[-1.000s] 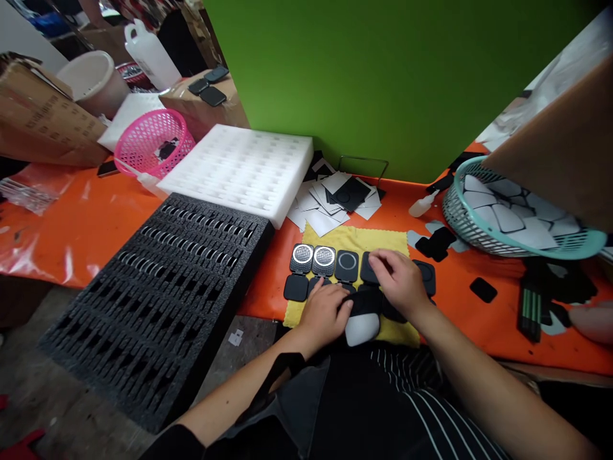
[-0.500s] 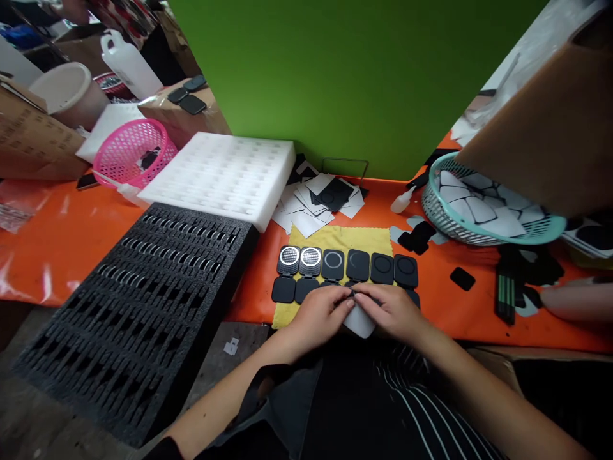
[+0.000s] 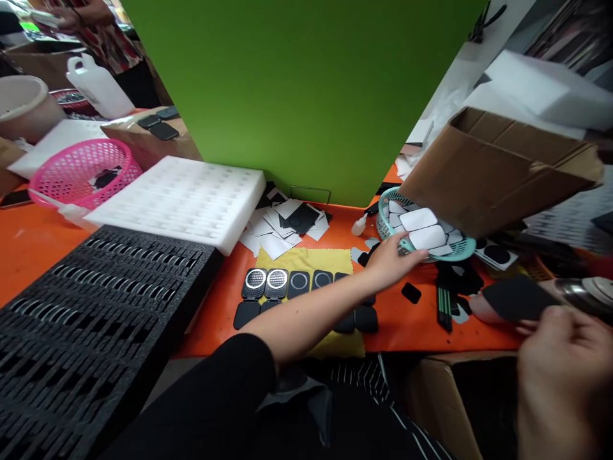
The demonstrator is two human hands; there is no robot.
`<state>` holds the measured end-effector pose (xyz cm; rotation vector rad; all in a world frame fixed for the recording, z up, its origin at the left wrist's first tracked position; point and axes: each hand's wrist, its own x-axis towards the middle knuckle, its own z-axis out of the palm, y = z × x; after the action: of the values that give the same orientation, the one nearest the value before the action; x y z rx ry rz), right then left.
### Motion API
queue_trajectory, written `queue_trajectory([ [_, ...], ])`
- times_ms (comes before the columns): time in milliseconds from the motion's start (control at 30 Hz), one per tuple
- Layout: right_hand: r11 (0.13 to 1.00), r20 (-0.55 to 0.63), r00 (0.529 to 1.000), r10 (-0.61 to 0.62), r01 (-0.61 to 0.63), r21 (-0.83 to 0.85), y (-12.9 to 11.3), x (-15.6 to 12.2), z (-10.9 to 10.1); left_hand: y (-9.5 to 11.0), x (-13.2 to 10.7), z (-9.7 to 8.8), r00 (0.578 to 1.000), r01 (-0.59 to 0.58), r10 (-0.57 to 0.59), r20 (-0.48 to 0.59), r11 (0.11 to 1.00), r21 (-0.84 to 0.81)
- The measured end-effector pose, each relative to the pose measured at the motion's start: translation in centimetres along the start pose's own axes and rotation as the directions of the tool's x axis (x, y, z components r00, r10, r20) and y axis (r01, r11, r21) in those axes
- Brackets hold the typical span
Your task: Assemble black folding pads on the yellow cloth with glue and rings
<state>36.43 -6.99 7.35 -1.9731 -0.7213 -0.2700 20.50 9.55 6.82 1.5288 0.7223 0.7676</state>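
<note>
My left hand (image 3: 390, 260) reaches across to the teal basket (image 3: 457, 249), its thumb and fingers closed on the near edge of white rounded pads (image 3: 427, 237) lying over the basket. My right hand (image 3: 567, 345), blurred at the right, pinches the corner of a thin black square sheet (image 3: 517, 298). Under my left forearm, a row of black hinged folding chargers (image 3: 299, 284) lies opened on a yellow cloth (image 3: 306, 259). The two leftmost show bare silver rings (image 3: 276, 279); my arm covers part of the row.
Slotted black foam (image 3: 105, 306) and white foam (image 3: 182, 198) stand at left beside a pink basket (image 3: 96, 169). Paper squares (image 3: 278, 223) and a small dropper bottle (image 3: 359, 223) lie before a green board (image 3: 306, 96). A cardboard box (image 3: 479, 166) leans at right. Another person's arm (image 3: 483, 310) shows there.
My hands have parted from over the charger row. The left has moved right to the teal basket; the right has moved far right and holds a black sheet. The view has shifted right.
</note>
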Motion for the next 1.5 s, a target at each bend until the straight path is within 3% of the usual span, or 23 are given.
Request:
queue_trajectory([
  [33,0.993,-0.045,0.997,-0.066,0.061,-0.104,-0.6,-1.7,0.4,-0.1,-1.7,0.2,0.995,-0.085,0.083,0.047,0.996,0.034],
  [67,0.972,0.002,0.988,-0.157,0.155,-0.174,-1.3,-3.3,1.1,-0.4,-3.8,0.0,0.988,-0.130,0.123,0.095,0.990,0.061],
  [100,0.944,0.120,0.956,-0.267,0.284,-0.165,-2.0,-5.0,1.9,-0.8,-5.9,-0.3,0.985,-0.124,0.112,0.128,0.989,0.087],
  [133,0.915,0.282,0.888,-0.362,0.396,-0.074,-2.7,-6.5,2.8,-1.2,-8.1,-1.0,0.988,-0.093,0.078,0.135,0.990,0.110],
  [200,0.848,0.538,0.666,-0.517,0.486,0.212,-4.0,-9.1,4.6,-2.0,-11.7,-2.9,0.997,-0.011,-0.002,0.078,0.988,0.155],
  [233,0.832,0.609,0.574,-0.547,0.452,0.322,-4.6,-10.2,5.5,-2.4,-13.2,-4.0,0.999,0.027,-0.034,0.040,0.985,0.170],
  [267,0.839,0.653,0.530,-0.541,0.391,0.378,-5.2,-11.0,6.3,-2.7,-14.5,-5.3,0.998,0.059,-0.060,0.002,0.982,0.179],
  [367,0.915,0.777,0.486,-0.401,0.176,0.363,-6.8,-13.0,8.3,-3.2,-17.4,-8.8,0.991,0.116,-0.104,-0.080,0.979,0.169],
  [400,0.926,0.821,0.431,-0.375,0.136,0.352,-7.4,-13.4,8.7,-3.3,-18.2,-9.8,0.989,0.124,-0.109,-0.100,0.979,0.164],
  [500,0.908,0.886,0.206,-0.416,0.137,0.395,-9.2,-14.6,9.7,-3.7,-20.5,-12.0,0.980,0.145,-0.114,-0.162,0.970,0.194],
  [533,0.897,0.881,0.177,-0.438,0.151,0.415,-9.8,-14.9,10.0,-3.9,-21.1,-12.6,0.977,0.150,-0.108,-0.185,0.961,0.231],
  [567,0.891,0.874,0.186,-0.450,0.159,0.425,-10.3,-15.1,10.5,-4.2,-21.7,-13.2,0.972,0.156,-0.096,-0.214,0.946,0.284],
  [633,0.898,0.861,0.256,-0.439,0.137,0.418,-11.0,-15.5,11.8,-4.9,-22.6,-14.3,0.962,0.169,-0.053,-0.268,0.886,0.431],
  [700,0.924,0.872,0.316,-0.375,0.050,0.379,-11.5,-15.9,13.7,-5.8,-23.1,-15.3,0.958,0.184,-0.010,-0.285,0.787,0.589],
  [733,0.932,0.885,0.320,-0.338,-0.013,0.361,-11.7,-16.3,14.9,-6.3,-23.3,-15.8,0.962,0.186,0.000,-0.274,0.732,0.656],
  [833,0.919,0.920,0.240,-0.311,-0.170,0.355,-12.2,-17.8,18.3,-7.6,-23.5,-16.8,0.979,0.172,-0.012,-0.205,0.593,0.787],
  [900,0.912,0.925,0.216,-0.312,-0.205,0.356,-12.5,-19.0,20.1,-8.3,-23.6,-17.0,0.985,0.156,-0.029,-0.168,0.545,0.824],
  [1067,0.941,0.925,0.252,-0.283,-0.111,0.319,-12.7,-20.8,21.8,-9.2,-23.8,-17.2,0.992,0.113,-0.021,-0.121,0.529,0.841],
  [1233,0.950,0.926,0.245,-0.289,-0.047,0.309,-12.7,-21.0,21.6,-9.4,-23.8,-17.3,0.990,0.124,-0.010,-0.142,0.544,0.830],
  [1500,0.952,0.917,0.278,-0.285,-0.029,0.305,-12.9,-21.3,21.3,-9.3,-23.7,-17.3,0.988,0.139,-0.018,-0.155,0.558,0.818],
])
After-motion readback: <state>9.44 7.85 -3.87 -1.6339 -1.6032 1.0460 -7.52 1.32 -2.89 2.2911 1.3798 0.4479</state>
